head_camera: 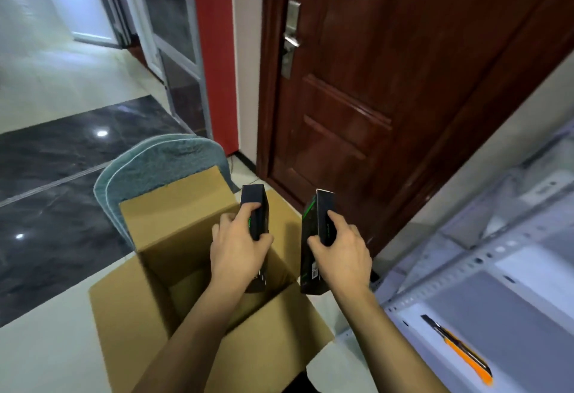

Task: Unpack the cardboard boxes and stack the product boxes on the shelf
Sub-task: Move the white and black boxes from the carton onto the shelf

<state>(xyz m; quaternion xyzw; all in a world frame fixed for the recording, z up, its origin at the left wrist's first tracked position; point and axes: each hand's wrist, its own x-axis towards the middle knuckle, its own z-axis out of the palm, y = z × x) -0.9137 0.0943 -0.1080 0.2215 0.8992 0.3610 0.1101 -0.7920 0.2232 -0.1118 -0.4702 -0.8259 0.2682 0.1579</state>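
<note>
Pale floor tiles run up to a dark wooden door (pixel 388 88), with the open cardboard box (pixel 186 237) below you. Your left hand (pixel 239 252) grips one black product box (pixel 256 217) above the carton; your right hand (pixel 343 252) grips another product box (pixel 315 243) just beside it. Swinging both toward the metal shelf (pixel 484 271) could knock its upright or the orange utility knife (pixel 459 349).
</note>
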